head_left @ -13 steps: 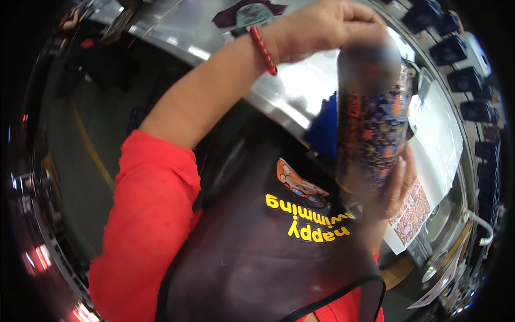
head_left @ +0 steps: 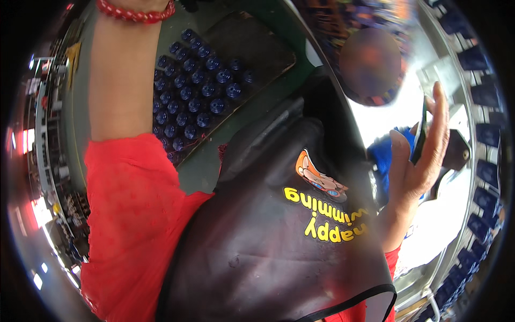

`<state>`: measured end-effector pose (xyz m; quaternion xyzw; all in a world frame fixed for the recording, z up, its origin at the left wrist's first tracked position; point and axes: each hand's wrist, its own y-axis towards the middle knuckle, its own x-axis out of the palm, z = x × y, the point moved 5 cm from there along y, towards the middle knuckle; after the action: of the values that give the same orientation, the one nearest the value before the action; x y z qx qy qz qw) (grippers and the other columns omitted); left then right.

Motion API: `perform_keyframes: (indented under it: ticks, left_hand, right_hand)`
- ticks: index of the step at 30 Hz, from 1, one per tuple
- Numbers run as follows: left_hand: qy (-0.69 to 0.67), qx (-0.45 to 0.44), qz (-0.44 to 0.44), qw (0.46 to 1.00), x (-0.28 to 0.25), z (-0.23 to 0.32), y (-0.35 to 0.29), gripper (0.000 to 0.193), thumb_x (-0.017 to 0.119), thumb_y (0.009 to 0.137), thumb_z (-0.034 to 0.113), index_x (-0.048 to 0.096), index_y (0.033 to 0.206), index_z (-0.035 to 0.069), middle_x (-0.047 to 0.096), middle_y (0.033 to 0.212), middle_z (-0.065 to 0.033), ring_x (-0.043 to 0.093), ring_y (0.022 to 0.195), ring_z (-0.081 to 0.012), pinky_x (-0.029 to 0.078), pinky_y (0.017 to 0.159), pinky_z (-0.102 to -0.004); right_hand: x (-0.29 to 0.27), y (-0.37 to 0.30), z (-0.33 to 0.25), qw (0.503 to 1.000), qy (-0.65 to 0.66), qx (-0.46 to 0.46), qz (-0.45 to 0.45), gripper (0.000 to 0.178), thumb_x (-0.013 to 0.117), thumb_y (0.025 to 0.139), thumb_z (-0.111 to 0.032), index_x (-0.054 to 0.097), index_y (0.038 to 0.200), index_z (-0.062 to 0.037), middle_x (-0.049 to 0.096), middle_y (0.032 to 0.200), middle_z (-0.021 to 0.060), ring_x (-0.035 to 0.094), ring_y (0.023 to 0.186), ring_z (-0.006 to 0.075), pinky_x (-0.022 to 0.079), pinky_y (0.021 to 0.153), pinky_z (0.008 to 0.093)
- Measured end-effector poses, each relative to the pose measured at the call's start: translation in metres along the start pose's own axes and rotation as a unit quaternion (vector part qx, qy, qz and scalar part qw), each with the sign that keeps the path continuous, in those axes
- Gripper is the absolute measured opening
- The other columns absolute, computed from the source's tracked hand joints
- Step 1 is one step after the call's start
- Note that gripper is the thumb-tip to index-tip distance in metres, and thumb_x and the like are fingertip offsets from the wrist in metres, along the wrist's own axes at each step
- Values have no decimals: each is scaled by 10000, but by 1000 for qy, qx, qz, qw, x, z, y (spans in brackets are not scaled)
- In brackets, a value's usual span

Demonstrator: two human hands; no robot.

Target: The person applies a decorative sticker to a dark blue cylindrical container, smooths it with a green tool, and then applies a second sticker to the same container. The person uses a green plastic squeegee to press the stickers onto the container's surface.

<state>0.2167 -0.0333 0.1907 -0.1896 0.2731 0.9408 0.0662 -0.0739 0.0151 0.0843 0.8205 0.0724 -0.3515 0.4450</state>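
My left arm stretches up to the top edge, with a red braided bracelet at the wrist. Only the base of my left hand shows; its fingers are cut off. My right hand is open, thumb and fingers apart, and I see nothing gripped in it. Beyond it, near the top, is a large cylinder with a colourful pattern, smeared by motion and partly covered by a round blur. The right hand is apart from it. A blue cloth-like thing lies beside my right thumb.
Several dark blue bottle-like pieces stand in rows on a dark board at the upper left. A metal table stretches along the right, with white sheets on it. Dark blue containers line the far right.
My left hand has left the patterned cylinder and moved up and left. My right hand has let go and opened. The view has shifted, bringing the blue pieces into sight.
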Motion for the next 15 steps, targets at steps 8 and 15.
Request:
perform_keyframes:
  ticks: [8, 15]
  left_hand:
    - [370, -70, 101, 921, -111, -202, -112, 192, 723, 871, 178, 604, 913, 32, 607, 803, -159, 608, 724, -316, 499, 686, -395]
    - [473, -293, 102, 825, -135, -459, -214, 329, 692, 933, 288, 674, 1113, 14, 699, 1062, -228, 691, 989, -380, 559, 865, -438]
  right_hand:
    - [114, 31, 1, 977, -101, 66, -175, 685, 700, 801, 82, 538, 1437, -114, 485, 1496, 163, 506, 1287, 365, 437, 1056, 445]
    - [195, 41, 14, 929, -223, 46, -293, 621, 691, 841, 20, 538, 1422, -140, 451, 1512, 160, 461, 1305, 392, 382, 1099, 476]
